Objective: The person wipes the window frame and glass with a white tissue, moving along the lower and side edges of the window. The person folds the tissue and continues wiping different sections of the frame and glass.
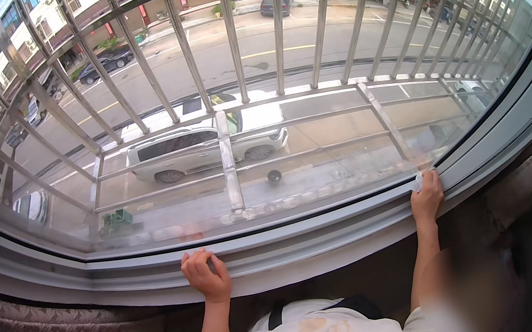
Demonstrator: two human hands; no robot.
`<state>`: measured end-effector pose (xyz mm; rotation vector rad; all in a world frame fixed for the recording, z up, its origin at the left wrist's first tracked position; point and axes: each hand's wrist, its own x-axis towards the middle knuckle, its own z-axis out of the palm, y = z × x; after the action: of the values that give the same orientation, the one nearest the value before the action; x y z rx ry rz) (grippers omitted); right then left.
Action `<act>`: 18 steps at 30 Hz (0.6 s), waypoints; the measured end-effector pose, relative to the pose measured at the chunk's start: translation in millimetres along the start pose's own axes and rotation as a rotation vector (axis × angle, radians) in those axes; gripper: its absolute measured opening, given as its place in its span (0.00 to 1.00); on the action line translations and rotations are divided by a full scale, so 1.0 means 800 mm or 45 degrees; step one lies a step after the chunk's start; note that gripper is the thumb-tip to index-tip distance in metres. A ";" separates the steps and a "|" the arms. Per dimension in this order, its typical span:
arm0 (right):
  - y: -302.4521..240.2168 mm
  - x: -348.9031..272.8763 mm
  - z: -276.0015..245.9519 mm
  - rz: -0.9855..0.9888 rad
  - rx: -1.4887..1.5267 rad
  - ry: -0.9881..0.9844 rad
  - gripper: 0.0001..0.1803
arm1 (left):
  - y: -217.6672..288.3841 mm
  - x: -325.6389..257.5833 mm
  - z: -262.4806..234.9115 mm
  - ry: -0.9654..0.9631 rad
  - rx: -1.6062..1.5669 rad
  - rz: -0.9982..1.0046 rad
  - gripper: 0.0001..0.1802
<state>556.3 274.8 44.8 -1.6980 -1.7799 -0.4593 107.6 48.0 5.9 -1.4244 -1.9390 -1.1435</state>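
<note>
A window pane (330,204) is set in a grey metal window frame (308,244) that curves across the view. At the lower right of the glass, my right hand (428,198) is closed on a crumpled white wipe (418,182) and presses it to the pane just above the frame. Most of the wipe is hidden behind my fingers. My left hand (206,276) rests further left, its fingers curled over the rail of the frame. Faint reflections of both hands show in the glass.
Metal security bars (234,43) stand outside the glass, with a lower grid (230,165) joined to them. A green crate (116,222) lies at the left beyond the pane. Patterned brown fabric (59,327) runs below the sill. A white car (205,144) is parked on the street below.
</note>
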 end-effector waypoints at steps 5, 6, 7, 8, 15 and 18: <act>-0.010 -0.005 0.002 -0.018 0.010 -0.036 0.11 | 0.002 0.000 -0.001 -0.007 0.001 0.004 0.06; -0.022 -0.012 0.001 -0.036 0.043 -0.023 0.11 | 0.002 0.000 -0.002 -0.003 0.000 0.003 0.06; -0.037 -0.020 -0.001 -0.056 0.074 -0.012 0.11 | 0.001 0.000 -0.003 -0.003 0.003 0.001 0.06; -0.056 -0.031 -0.004 -0.073 0.120 -0.007 0.12 | 0.002 0.000 -0.002 -0.003 0.002 -0.001 0.06; -0.221 -0.104 -0.020 -0.426 0.436 -0.095 0.13 | 0.001 0.000 0.000 0.004 -0.010 0.020 0.07; -0.286 -0.126 -0.027 -0.579 0.612 -0.129 0.14 | 0.001 0.001 -0.001 -0.001 -0.008 0.018 0.07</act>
<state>333.4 159.3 34.2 -1.0035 -2.1443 -0.1114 108.0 47.8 6.9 -1.4392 -1.9244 -1.1439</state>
